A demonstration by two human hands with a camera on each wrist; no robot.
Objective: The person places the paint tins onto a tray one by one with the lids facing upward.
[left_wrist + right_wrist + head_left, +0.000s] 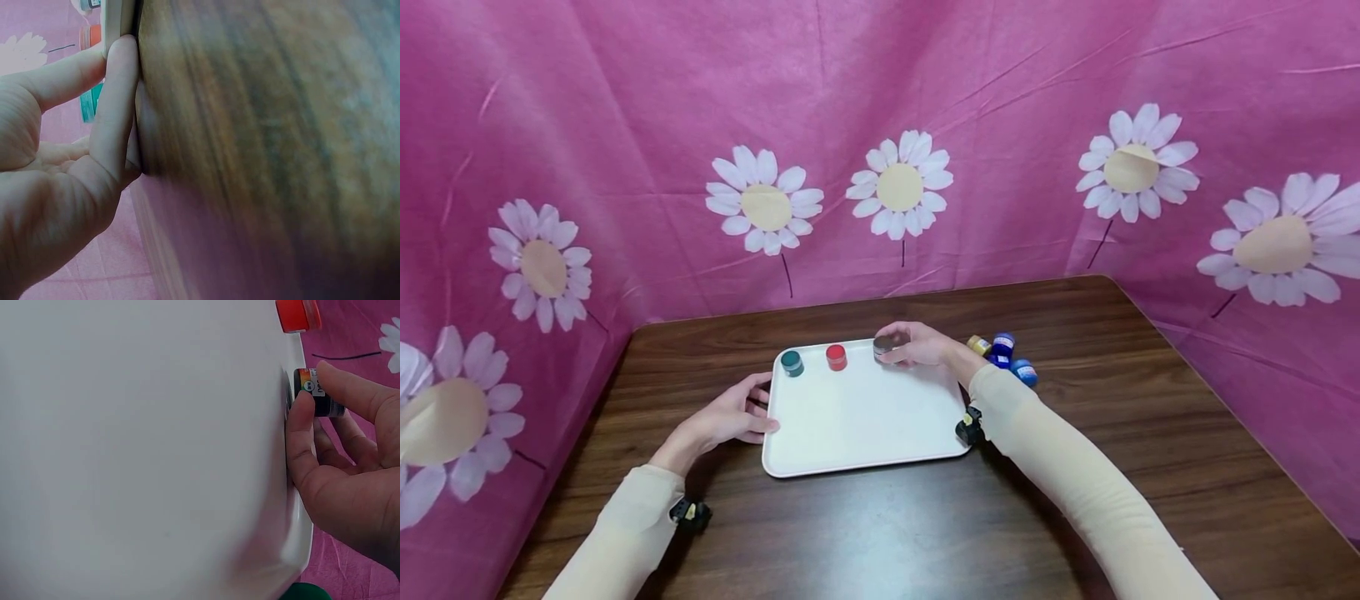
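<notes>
A white tray (865, 421) lies on the wooden table. Along its back edge stand a small jar of green paint (792, 363) and a red one (837, 357). To their right, my right hand (917, 346) pinches a black paint jar (319, 394) between thumb and fingers, low at the tray's back rim. At the tray's left side, my left hand (737, 412) holds the edge, thumb on the rim; the left wrist view shows a fingertip (122, 53) against that edge. Part of the black jar is hidden by the fingers.
Beyond the tray's right side sit several more jars: a gold one (978, 345), a dark blue one (1003, 343) and a lighter blue one (1024, 372). My right forearm passes close beside them. A pink flowered cloth (820, 83) hangs behind the table.
</notes>
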